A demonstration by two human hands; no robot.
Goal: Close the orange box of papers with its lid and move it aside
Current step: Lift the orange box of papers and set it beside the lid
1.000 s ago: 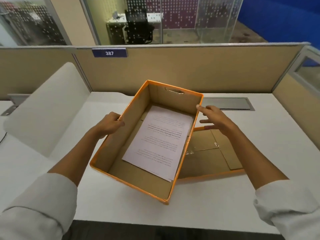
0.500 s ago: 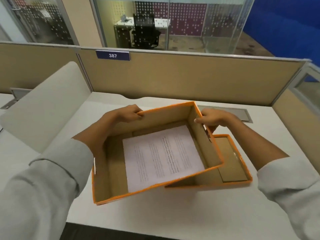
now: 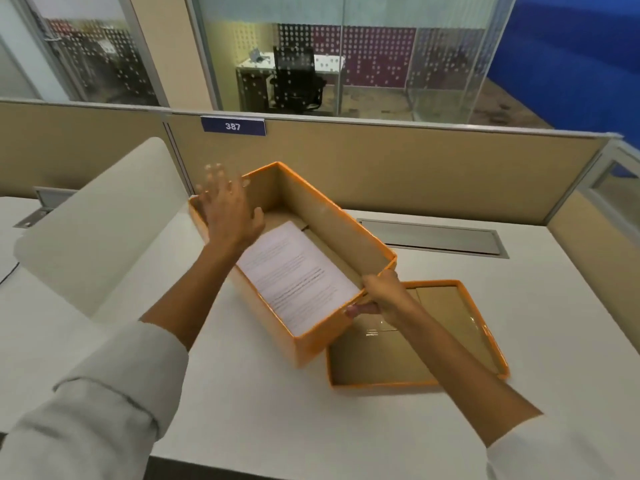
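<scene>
The orange box (image 3: 313,336) stands open on the white desk, turned diagonally, with white printed papers (image 3: 298,275) lying inside it. My right hand (image 3: 382,294) grips the box's near right end wall. My left hand (image 3: 228,209), blurred, is above the box's far left corner with fingers spread, holding nothing. The orange lid (image 3: 415,382) lies upside down on the desk to the right of the box, partly under my right forearm; the box's near corner overlaps its left edge.
A white curved divider panel (image 3: 93,230) stands on the desk at the left. A beige partition (image 3: 415,168) with a "387" label closes the back and right side. A grey cable hatch (image 3: 433,237) is set in the desk behind the box.
The box has been turned further, so that its long axis now runs diagonally. My left hand has let go of the far rim and lifted with fingers spread. My right hand has shifted to the near right end.
</scene>
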